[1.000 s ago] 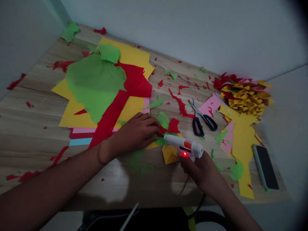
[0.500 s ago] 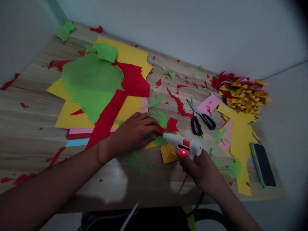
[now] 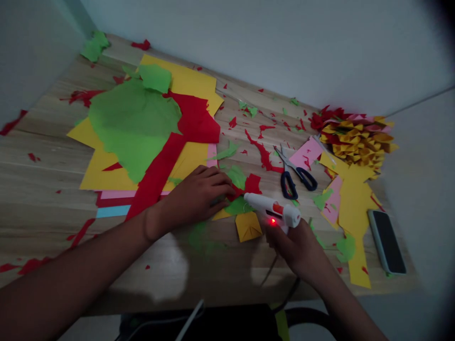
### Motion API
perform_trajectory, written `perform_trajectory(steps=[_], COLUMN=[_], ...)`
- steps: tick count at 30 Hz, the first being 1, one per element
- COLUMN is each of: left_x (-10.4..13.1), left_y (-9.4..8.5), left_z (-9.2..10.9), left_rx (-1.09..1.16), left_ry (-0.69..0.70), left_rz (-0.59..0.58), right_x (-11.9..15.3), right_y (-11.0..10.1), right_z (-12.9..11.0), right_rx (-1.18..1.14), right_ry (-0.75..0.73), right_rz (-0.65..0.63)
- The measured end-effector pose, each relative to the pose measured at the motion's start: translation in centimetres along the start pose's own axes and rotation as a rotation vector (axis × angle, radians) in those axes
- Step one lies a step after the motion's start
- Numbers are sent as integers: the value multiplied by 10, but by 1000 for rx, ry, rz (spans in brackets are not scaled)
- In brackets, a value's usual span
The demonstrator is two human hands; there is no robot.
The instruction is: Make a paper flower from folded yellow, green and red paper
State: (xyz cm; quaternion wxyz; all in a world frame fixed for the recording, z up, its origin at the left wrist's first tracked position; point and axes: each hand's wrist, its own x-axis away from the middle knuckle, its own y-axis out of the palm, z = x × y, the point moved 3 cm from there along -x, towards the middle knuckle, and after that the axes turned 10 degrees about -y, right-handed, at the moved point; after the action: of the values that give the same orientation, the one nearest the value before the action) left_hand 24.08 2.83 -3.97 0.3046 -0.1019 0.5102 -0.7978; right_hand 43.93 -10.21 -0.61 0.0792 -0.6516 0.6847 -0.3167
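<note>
My right hand [image 3: 293, 244] is wrapped around a white hot glue gun [image 3: 268, 206] with a glowing red light on its side. The gun's nozzle points left, at a small red paper piece [image 3: 253, 183]. My left hand [image 3: 206, 194] lies palm down with its fingers curled, the fingertips pressed on the left end of that red piece. What sits under the fingers is hidden. Green paper scraps [image 3: 236, 176] lie around the red piece. Just below the nozzle rests a folded yellow paper piece [image 3: 249, 227].
Dark-handled scissors [image 3: 289, 173] lie open beyond the gun. A stack of yellow sheets [image 3: 188, 71] carries green tissue [image 3: 131, 123] and red paper [image 3: 199, 118]. Folded paper petals [image 3: 355, 139], a yellow cut-out [image 3: 355, 203] and a phone [image 3: 387, 241] are at right. Red and green scraps litter the table.
The glue gun in my right hand has shifted slightly right and its nozzle a little upward. My left hand stays on the red paper piece.
</note>
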Motion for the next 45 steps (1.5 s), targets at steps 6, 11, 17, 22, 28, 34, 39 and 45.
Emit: perform_trajectory(steps=[6, 11, 17, 22, 28, 34, 39, 45], left_x=[0, 0, -3, -9, -7, -46, -104, -119], left_y=[1, 3, 3, 4, 1, -34, -5, 13], left_z=[3, -2, 0, 6, 5, 15, 27, 24], left_rx=[-47, -34, -58, -64, -18, 31, -103, 20], left_ry=[21, 50, 48, -25, -24, -156, -311, -193], left_rz=[-14, 35, 52, 71, 96, 149, -103, -174], right_x=[12, -1, 1, 14, 13, 15, 18, 19], right_y=[-4, 18, 24, 16, 14, 21, 23, 24], right_z=[18, 27, 29, 27, 39, 47, 47, 52], right_rx=[-447, -573, -714, -1038, -972, -967, -922, -956], right_ry=[33, 43, -14, -47, -59, -216, -233, -208], right_rz=[327, 369, 302, 292, 470, 560, 566, 565])
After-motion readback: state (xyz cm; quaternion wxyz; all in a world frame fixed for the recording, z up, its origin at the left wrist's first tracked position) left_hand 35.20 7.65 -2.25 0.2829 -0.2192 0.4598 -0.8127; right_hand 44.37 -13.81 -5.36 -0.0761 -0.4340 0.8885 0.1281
